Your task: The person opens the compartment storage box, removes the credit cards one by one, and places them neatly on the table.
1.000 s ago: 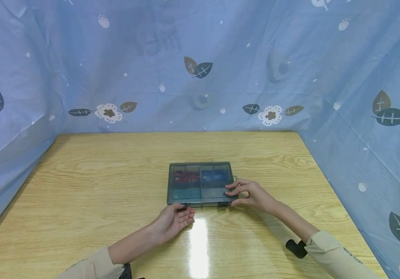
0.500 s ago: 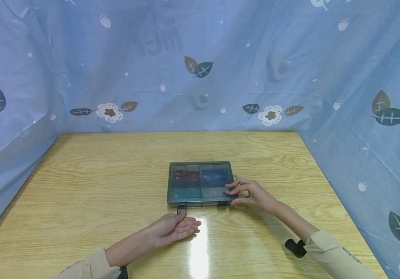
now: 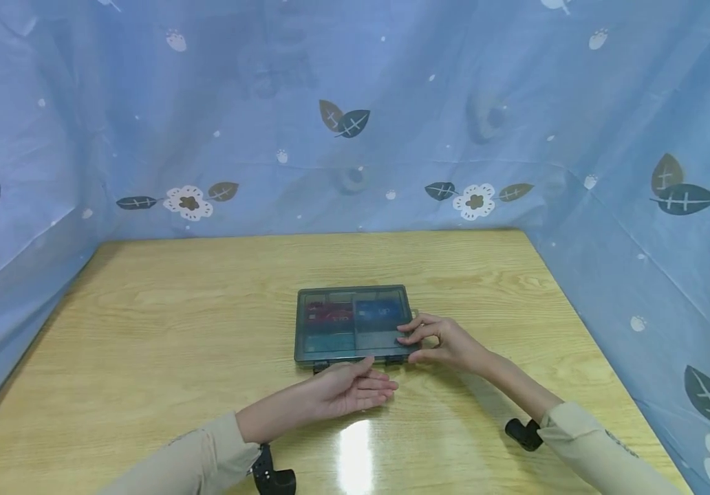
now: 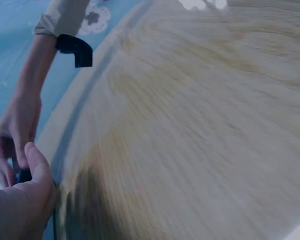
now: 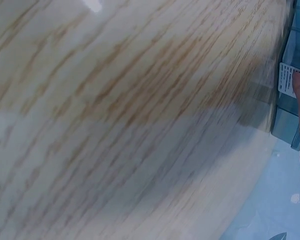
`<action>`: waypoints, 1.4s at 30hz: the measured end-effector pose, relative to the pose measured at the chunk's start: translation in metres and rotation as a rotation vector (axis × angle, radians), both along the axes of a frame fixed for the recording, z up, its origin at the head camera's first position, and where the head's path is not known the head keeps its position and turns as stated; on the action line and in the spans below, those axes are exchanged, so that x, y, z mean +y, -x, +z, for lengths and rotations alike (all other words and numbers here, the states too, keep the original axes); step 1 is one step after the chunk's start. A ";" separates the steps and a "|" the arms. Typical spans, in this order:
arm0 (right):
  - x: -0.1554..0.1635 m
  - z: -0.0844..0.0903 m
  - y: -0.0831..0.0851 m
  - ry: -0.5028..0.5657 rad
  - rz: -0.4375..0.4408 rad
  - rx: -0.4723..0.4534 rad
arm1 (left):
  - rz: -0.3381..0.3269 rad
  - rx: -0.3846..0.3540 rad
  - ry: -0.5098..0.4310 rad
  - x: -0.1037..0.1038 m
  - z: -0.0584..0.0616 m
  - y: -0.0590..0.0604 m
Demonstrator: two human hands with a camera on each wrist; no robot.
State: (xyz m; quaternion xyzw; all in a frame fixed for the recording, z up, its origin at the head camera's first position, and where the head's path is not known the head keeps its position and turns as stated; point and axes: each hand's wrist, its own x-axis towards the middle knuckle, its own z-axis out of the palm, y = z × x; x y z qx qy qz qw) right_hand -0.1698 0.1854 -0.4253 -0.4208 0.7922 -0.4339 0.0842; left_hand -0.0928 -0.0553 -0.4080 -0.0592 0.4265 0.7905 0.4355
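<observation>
A flat grey box (image 3: 352, 324) lies on the wooden table (image 3: 144, 330), near the middle. Its see-through lid is down. Inside there are little rooms. A red card (image 3: 329, 313) lies in the one at 10 o'clock, a blue card (image 3: 378, 313) at 2 o'clock, and a teal card (image 3: 329, 342) at 8 o'clock.

The right hand (image 3: 442, 342) is at the box's 4 o'clock corner. Its fingers lie on the lid and its thumb presses the front side, so it pinches that corner. The left hand (image 3: 355, 388) is at 6 o'clock, just in front of the box, palm up, with loose, straight fingers. It holds nothing. Its thumb is up close to the front edge, between two small dark clips (image 3: 394, 359).

The two hands are close but apart.

A blue flowered cloth (image 3: 355, 117) stands along the table's far and side edges. The wood at 9 o'clock and 12 o'clock of the box is bare.
</observation>
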 end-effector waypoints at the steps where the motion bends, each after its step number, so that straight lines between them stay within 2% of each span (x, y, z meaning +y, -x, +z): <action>1: -0.001 0.000 0.001 0.000 0.005 -0.001 | -0.002 -0.003 -0.013 0.004 0.000 0.002; 6: -0.004 0.006 -0.002 0.015 0.011 -0.007 | 0.017 -0.029 -0.060 0.022 -0.003 0.009; 14: -0.010 0.029 -0.012 0.007 -0.005 -0.049 | 0.102 -0.048 -0.071 0.039 -0.013 0.010; 20: -0.010 0.030 -0.013 0.010 0.011 -0.054 | 0.147 -0.042 -0.112 0.047 -0.017 0.009; 30: -0.011 0.029 -0.012 -0.011 -0.007 -0.068 | 0.225 -0.079 -0.166 0.051 -0.016 0.007; 34: -0.011 0.030 -0.013 -0.018 -0.012 -0.074 | 0.267 -0.068 -0.117 0.057 -0.013 0.004; 39: -0.011 0.031 -0.013 -0.020 -0.014 -0.069 | 0.347 -0.029 0.016 0.068 -0.009 0.001; 42: -0.010 0.027 -0.011 -0.013 -0.008 -0.061 | 0.364 -0.006 0.055 0.071 -0.008 0.001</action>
